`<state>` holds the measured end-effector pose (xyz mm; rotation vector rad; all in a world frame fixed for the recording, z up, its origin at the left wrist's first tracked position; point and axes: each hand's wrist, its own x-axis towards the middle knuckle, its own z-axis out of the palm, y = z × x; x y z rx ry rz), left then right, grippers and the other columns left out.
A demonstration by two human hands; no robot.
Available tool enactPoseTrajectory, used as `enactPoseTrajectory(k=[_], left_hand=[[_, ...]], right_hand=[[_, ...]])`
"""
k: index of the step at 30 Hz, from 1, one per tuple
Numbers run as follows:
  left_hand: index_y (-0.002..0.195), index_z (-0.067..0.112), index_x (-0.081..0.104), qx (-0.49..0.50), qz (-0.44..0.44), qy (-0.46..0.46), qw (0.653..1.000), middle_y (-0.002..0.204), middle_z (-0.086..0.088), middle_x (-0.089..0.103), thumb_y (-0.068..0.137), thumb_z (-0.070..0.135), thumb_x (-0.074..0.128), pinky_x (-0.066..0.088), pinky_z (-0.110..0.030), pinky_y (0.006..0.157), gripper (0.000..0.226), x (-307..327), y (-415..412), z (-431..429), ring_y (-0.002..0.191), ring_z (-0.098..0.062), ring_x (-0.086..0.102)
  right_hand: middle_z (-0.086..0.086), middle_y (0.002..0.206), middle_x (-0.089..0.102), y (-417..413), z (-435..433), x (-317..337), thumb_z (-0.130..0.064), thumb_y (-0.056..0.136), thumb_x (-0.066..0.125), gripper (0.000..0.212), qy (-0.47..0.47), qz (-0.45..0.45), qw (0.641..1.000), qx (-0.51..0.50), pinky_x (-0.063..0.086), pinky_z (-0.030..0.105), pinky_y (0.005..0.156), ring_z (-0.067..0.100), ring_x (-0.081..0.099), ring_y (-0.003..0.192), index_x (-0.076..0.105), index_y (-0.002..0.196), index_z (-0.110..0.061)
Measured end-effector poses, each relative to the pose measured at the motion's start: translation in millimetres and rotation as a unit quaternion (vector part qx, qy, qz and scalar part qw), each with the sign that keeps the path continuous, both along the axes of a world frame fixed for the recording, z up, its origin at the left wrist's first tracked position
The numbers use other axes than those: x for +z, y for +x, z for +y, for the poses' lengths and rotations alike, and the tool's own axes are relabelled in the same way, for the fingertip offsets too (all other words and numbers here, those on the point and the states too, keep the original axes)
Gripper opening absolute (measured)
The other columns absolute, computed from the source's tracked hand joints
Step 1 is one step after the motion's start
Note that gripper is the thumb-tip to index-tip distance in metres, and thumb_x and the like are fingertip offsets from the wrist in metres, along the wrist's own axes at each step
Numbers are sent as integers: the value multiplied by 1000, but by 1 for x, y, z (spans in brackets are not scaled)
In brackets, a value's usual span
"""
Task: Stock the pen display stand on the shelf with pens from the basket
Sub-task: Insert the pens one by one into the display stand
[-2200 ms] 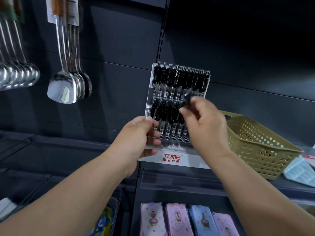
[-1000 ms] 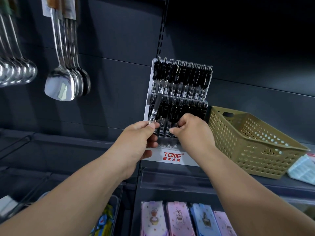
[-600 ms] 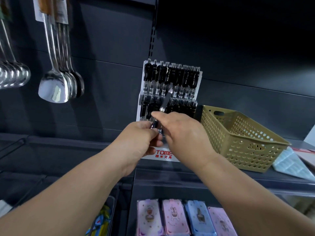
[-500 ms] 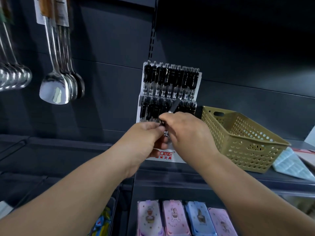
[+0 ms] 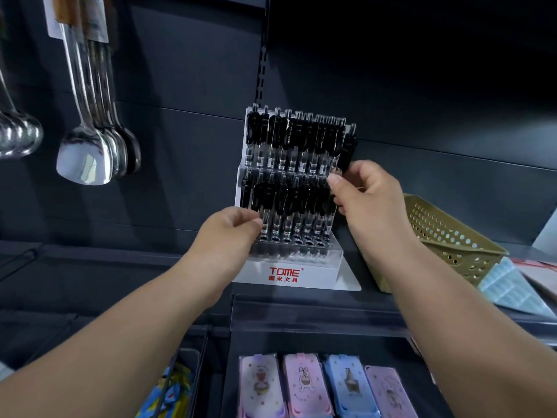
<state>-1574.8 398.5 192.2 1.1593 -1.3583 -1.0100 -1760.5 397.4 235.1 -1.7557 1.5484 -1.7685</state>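
Pen display stand: a white tiered pen display stand (image 5: 301,274) marked "TOME" stands upright on the dark shelf (image 5: 370,298), against the back panel.
Pens: black-capped pens (image 5: 295,140) fill two rows, standing upright and tightly side by side.
Right hand: the right hand (image 5: 369,200) has its thumb and fingers pinched on one black pen (image 5: 348,149) at the right end of the upper row. Whether its tip is seated in a slot cannot be told.
Left hand: the left hand (image 5: 232,233) has its fingers curled onto the stand's left edge at the lower row, holding it.
Basket: a tan perforated basket (image 5: 452,239) sits on the same shelf just right of the stand, partly behind the right arm, and its inside is out of sight.
Spoons: steel spoons (image 5: 90,152) hang at the upper left.
Below: pastel pencil cases (image 5: 301,384) lie in a row under the shelf.
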Motion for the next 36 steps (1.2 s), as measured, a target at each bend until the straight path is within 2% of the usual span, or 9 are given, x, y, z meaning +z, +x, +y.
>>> enactPoseTrajectory(k=[2, 4, 6, 9, 13, 18, 23, 31, 36], left_hand=[[106, 23, 62, 7, -40, -37, 998, 96, 9, 62, 96, 21, 54, 43, -19, 78, 13, -1, 1, -1, 89, -7, 57], [108, 25, 60, 19, -95, -70, 993, 96, 13, 61, 96, 22, 55, 42, -15, 74, 14, -2, 3, -3, 89, -1, 56], [113, 25, 61, 36, -157, -103, 982, 102, 10, 61, 95, 24, 56, 46, -22, 83, 19, -4, 5, -8, 94, -6, 58], [119, 23, 61, 61, -252, -136, 956, 114, 6, 56, 94, 26, 56, 41, -26, 91, 26, -8, 8, -12, 107, -13, 53], [120, 23, 63, 76, -328, -147, 930, 120, 3, 56, 92, 28, 59, 39, -33, 99, 29, -13, 11, -17, 118, -19, 46], [117, 24, 63, 79, -345, -138, 925, 117, 3, 55, 91, 28, 60, 40, -37, 99, 27, -16, 12, -19, 116, -19, 47], [116, 24, 64, 82, -332, -136, 930, 111, 6, 52, 91, 28, 61, 43, -33, 96, 26, -17, 14, -20, 111, -17, 51], [112, 23, 65, 81, -324, -140, 932, 106, 9, 50, 91, 27, 62, 43, -30, 94, 22, -19, 14, -22, 110, -15, 51], [112, 21, 66, 84, -336, -142, 927, 105, 8, 51, 90, 25, 62, 44, -29, 91, 22, -18, 15, -23, 105, -14, 53]], right_hand=[[-3, 80, 66, 1, -4, -3, -29, 90, 66, 10, 5, 9, 1000, -10, 53, 39, 73, 19, 61, 74, 62, 84, -22], [-1, 78, 65, 3, -7, -5, -28, 90, 67, 10, 10, 18, 1000, -18, 52, 35, 68, 15, 59, 69, 63, 85, -21], [1, 76, 64, 6, -10, -5, -27, 90, 67, 9, 17, 21, 999, -17, 48, 27, 60, 9, 55, 63, 63, 90, -20], [8, 82, 66, 9, -14, -8, -26, 90, 68, 10, 29, 20, 999, -7, 47, 24, 56, 9, 54, 63, 61, 94, -21], [1, 74, 59, 14, -21, -14, -25, 89, 70, 13, 43, 39, 998, -6, 44, 20, 53, 9, 50, 61, 57, 86, -22], [-5, 73, 57, 16, -26, -24, -25, 88, 71, 16, 59, 66, 996, -18, 44, 19, 53, 8, 50, 61, 56, 83, -22], [-4, 68, 59, 16, -28, -32, -27, 86, 72, 16, 88, 81, 992, -24, 41, 22, 50, 7, 48, 53, 57, 84, -21], [-7, 66, 59, 17, -29, -43, -31, 83, 76, 24, 141, 138, 979, -59, 52, 35, 64, 9, 54, 61, 55, 83, -17], [-7, 60, 56, 16, -30, -39, -37, 85, 72, 26, 168, 155, 973, -42, 43, 28, 56, 9, 49, 54, 57, 80, -16]])
